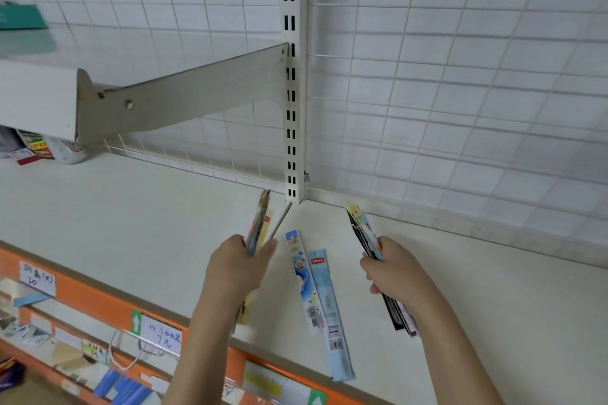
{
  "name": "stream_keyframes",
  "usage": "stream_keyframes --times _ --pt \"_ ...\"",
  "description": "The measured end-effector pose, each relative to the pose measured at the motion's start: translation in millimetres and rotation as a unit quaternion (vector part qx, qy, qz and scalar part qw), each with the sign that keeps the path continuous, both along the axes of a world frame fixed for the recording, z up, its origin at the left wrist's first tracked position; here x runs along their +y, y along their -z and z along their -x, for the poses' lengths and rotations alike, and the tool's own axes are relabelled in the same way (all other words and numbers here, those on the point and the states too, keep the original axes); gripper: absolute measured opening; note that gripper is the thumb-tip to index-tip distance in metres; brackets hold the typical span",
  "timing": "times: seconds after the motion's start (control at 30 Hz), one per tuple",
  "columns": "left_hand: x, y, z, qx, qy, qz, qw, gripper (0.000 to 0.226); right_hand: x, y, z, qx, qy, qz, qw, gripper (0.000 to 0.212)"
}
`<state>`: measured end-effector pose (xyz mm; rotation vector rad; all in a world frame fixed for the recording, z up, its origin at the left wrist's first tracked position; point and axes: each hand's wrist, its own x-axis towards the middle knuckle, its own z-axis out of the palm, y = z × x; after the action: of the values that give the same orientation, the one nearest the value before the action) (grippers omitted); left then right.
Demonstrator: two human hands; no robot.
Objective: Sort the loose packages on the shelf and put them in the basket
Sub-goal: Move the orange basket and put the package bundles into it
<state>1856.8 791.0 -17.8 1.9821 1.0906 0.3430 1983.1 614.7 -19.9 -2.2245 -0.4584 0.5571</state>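
White wire grid backs the shelf [131,207], where two packs lie flat between the hands: a patterned pack [302,279] and a pale blue pack [329,312], side by side, long axes running from the back toward the shelf edge. Left hand [235,268] clutches a bundle [260,223] of packs edge-on; right hand [393,268] clutches a dark bundle [363,233]. Both loose packs look about equally near either hand. No basket shows.

Left hand [238,265], right hand [393,268] gripping
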Motion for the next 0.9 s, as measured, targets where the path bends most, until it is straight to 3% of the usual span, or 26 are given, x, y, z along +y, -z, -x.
stream_keyframes --times 0.13,0.27,0.37,0.6,0.77,0.9 --pt "-25.2 11.6 -20.6 0.049 0.027 -0.02 0.998 0.047 -7.7 1.4 -0.1 0.002 0.012 0.003 1.0 0.007" --pt "-34.3 20.2 -31.0 0.126 0.06 -0.087 0.986 0.034 -19.2 3.4 -2.3 0.003 0.028 0.005 1.0 0.013" --pt "-22.8 23.7 -32.5 0.13 0.065 -0.078 0.986 0.024 -21.2 5.4 -1.7 -0.005 0.029 0.017 0.999 0.011" --pt "2.4 17.7 -6.3 0.011 0.022 -0.04 0.999 0.033 6.1 11.9 22.3 -0.042 -0.037 0.094 0.994 0.049" --pt "17.5 5.5 15.4 -0.068 0.027 -0.026 0.997 0.035 31.5 13.6 39.4 -0.073 -0.074 0.148 0.983 0.032" --pt "18.6 0.0 22.4 -0.147 0.032 0.034 0.988 0.014 30.1 11.7 33.3 -0.073 -0.07 0.159 0.982 0.019"
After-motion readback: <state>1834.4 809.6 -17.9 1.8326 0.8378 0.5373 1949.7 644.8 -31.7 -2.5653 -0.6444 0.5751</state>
